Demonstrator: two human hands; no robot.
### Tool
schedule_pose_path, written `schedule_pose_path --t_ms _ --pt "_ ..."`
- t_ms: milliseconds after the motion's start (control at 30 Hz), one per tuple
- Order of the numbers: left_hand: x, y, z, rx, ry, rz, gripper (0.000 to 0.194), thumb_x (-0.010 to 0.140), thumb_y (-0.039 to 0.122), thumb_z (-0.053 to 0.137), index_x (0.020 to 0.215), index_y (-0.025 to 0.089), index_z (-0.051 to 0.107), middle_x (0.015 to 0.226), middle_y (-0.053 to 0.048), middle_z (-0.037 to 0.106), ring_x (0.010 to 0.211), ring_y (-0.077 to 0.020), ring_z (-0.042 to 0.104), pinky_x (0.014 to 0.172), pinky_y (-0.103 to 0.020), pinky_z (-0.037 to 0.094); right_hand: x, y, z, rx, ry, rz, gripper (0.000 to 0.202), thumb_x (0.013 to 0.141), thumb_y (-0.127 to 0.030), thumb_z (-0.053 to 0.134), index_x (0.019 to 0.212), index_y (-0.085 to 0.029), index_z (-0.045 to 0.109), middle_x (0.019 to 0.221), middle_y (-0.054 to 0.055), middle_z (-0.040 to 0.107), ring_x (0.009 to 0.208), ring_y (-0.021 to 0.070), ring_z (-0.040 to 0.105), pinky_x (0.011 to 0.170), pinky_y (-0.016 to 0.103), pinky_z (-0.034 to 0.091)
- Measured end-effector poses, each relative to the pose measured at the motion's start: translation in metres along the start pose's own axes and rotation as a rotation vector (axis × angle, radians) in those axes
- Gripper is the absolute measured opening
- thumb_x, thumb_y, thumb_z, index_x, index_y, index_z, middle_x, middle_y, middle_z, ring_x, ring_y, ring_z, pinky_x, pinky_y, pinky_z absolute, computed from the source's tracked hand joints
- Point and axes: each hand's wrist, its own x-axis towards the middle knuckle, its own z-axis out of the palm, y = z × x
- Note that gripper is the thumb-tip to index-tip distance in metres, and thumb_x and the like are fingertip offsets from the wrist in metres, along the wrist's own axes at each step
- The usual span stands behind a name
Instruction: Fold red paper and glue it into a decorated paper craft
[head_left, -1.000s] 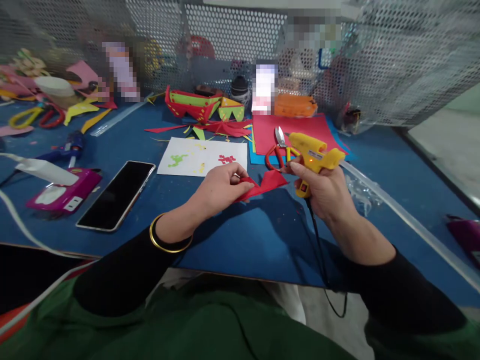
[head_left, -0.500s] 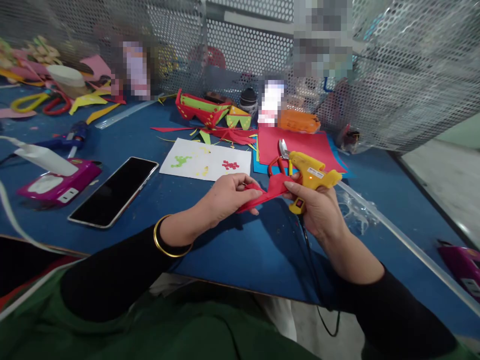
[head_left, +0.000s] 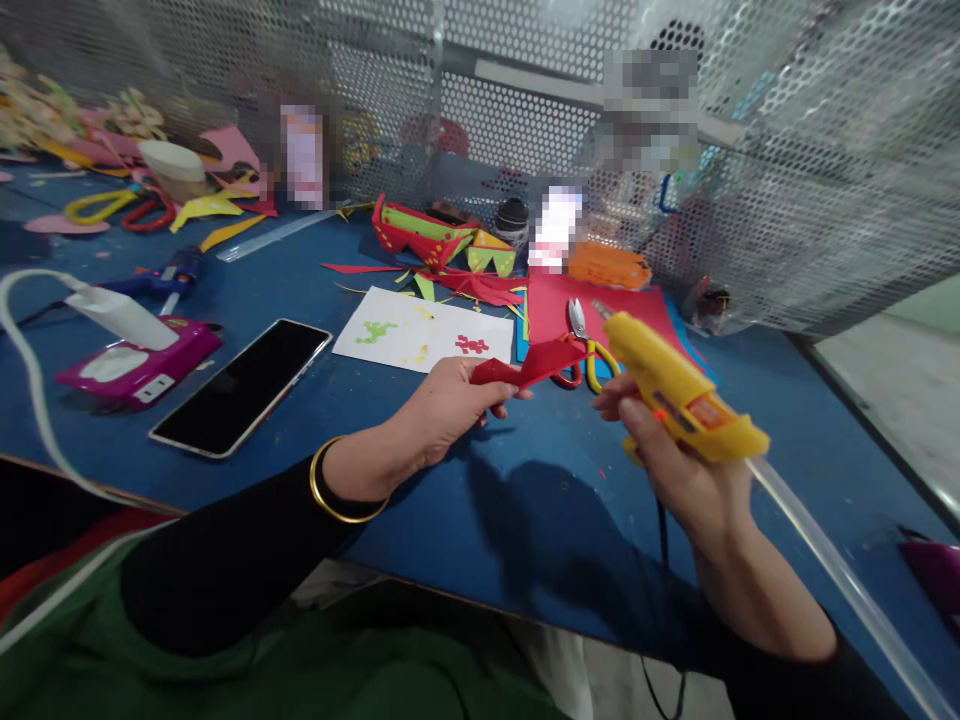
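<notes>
My left hand (head_left: 457,400) pinches a folded red paper piece (head_left: 551,362) above the blue table. Its free end points right, away from my fingers. My right hand (head_left: 675,455) is wrapped round a yellow hot glue gun (head_left: 675,385), with the nozzle tilted up and to the left. A long clear glue stick (head_left: 825,565) runs out of the gun's back end. A small orange light glows on the gun's side. Just beyond the red piece lie scissors (head_left: 592,365) with red and yellow handles. White paper (head_left: 435,335) bearing small green, yellow and red bits is behind my left hand.
A phone (head_left: 244,390) and a purple power socket (head_left: 139,365) with a white plug lie at left. Red and green paper glasses (head_left: 427,235), red sheets (head_left: 637,305) and an orange pouch (head_left: 609,266) are at the back. A blue glue gun (head_left: 176,275) rests far left.
My right hand has let go of the red paper piece and moved right and nearer to me with the glue gun. My left hand still holds the piece, its free end now raised.
</notes>
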Motion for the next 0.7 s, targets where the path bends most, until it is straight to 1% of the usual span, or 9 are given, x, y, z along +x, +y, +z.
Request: schedule_pose_path --t_ms 67,133,200,333,533,700 --pt "0.000 0.001 -0.001 -0.046 0.018 0.005 0.009 0.078 0.013 0.068 0.081 0.014 0.076 0.076 -0.003 0.074 0.058 -0.0082 0.054 0.051 -0.022 0.036 -0.006 -0.003 -0.003 -0.078 -0.103 -0.080 0.023 0.087 -0.049 0.072 0.097 -0.028 0.070 0.087 0.005 0.073 0.078 0.0243 0.070 0.066 0.040 0.057" --pt "0.001 0.001 -0.002 -0.086 0.032 0.008 0.013 0.077 0.010 0.067 0.084 0.014 0.076 0.086 -0.005 0.077 0.062 -0.0086 0.058 0.052 -0.022 0.038 -0.010 -0.003 0.000 -0.125 -0.134 -0.141 0.022 0.088 -0.048 0.071 0.096 -0.028 0.070 0.086 0.005 0.074 0.077 0.0241 0.070 0.067 0.040 0.057" --pt "0.002 0.001 -0.002 -0.107 0.060 0.008 0.016 0.077 0.007 0.065 0.087 0.014 0.076 0.094 -0.007 0.078 0.065 -0.0090 0.061 0.053 -0.022 0.040 -0.012 -0.001 0.005 -0.158 -0.152 -0.177 0.022 0.089 -0.048 0.070 0.092 -0.027 0.070 0.085 0.004 0.074 0.074 0.0224 0.070 0.064 0.037 0.057" --pt "0.003 0.002 -0.002 -0.131 0.084 0.003 0.017 0.079 0.006 0.065 0.091 0.014 0.075 0.100 -0.008 0.078 0.065 -0.0096 0.066 0.051 -0.021 0.042 -0.012 0.002 0.015 -0.232 -0.234 -0.217 0.026 0.090 -0.051 0.067 0.084 -0.025 0.067 0.080 0.003 0.073 0.066 0.0187 0.068 0.056 0.031 0.053" --pt "0.001 0.003 -0.003 -0.141 0.075 -0.004 0.014 0.082 0.008 0.066 0.094 0.012 0.072 0.098 -0.009 0.079 0.064 -0.0113 0.071 0.048 -0.019 0.045 -0.013 0.000 0.017 -0.304 -0.232 -0.258 0.034 0.091 -0.056 0.064 0.080 -0.023 0.064 0.074 0.001 0.068 0.060 0.0157 0.064 0.053 0.028 0.048" --pt "0.000 0.004 -0.002 -0.113 0.078 -0.005 0.011 0.082 0.010 0.067 0.092 0.012 0.073 0.094 -0.009 0.079 0.064 -0.0119 0.071 0.048 -0.019 0.044 -0.014 0.001 0.018 -0.307 -0.232 -0.253 0.028 0.092 -0.050 0.064 0.081 -0.025 0.063 0.074 0.001 0.068 0.061 0.0158 0.063 0.054 0.027 0.048"
